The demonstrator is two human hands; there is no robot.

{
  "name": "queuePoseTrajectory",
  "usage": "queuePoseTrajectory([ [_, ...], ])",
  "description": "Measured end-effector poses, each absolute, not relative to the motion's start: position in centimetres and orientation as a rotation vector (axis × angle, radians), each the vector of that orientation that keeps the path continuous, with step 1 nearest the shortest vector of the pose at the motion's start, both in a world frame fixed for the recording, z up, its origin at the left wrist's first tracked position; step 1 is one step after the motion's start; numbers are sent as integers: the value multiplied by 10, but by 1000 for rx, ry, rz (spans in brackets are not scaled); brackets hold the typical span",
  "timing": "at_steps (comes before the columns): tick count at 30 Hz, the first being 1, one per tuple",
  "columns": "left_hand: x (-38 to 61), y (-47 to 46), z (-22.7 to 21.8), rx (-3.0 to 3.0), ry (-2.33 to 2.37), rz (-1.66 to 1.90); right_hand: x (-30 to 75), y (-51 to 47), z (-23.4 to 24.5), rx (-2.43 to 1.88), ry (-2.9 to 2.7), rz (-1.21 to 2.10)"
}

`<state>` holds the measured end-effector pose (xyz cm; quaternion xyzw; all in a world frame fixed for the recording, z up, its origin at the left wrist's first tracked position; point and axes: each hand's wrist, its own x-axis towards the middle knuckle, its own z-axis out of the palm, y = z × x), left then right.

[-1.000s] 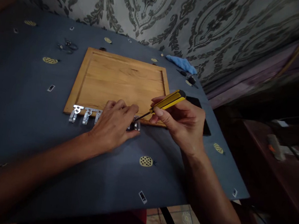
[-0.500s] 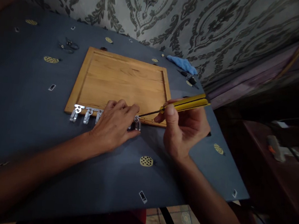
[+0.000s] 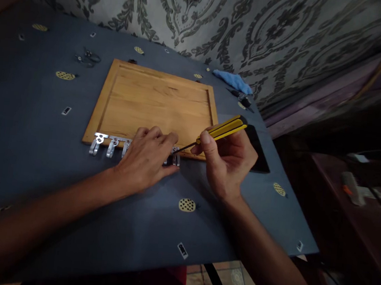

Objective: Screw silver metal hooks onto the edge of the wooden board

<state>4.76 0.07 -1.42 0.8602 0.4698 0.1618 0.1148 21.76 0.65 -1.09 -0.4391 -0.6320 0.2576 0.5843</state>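
A wooden framed board (image 3: 160, 103) lies on the table, with a metal hook rail (image 3: 113, 140) along its near edge. My left hand (image 3: 146, 160) is closed over the rail's right part, its fingers on the wood and its thumb by the last hook. That hand hides the middle hooks. Between the thumb and fingers of my right hand (image 3: 227, 164) is a yellow and black screwdriver (image 3: 224, 129). Its shaft slants down to the left, and the tip is at the rail's right end. Whether the tip sits in a screw I cannot tell.
Pineapple prints mark the blue-grey tablecloth (image 3: 39, 154). A blue cloth (image 3: 233, 81) and a dark tool (image 3: 241, 98) lie at the back right, scissors-like items (image 3: 87, 58) at the back left. A flat black object (image 3: 259, 150) lies right of the board. Patterned wall (image 3: 190, 11) stands behind.
My right hand has shifted slightly left, and the screwdriver's handle has swung left, its shaft now steeper in view. More of the black object shows. My left hand has stayed on the rail.
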Motion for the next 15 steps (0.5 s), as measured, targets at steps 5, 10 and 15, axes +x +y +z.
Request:
queuePoseTrajectory([
  [5, 47, 1, -15, 2523, 1380, 498, 221, 8, -2, -1053, -1495, 704],
  [10, 47, 1, -15, 2520, 1372, 488, 234, 17, 5, -1035, -1530, 982],
  [15, 48, 1, -16, 2521, 1369, 489, 237, 18, 7, -1047, -1517, 1018],
])
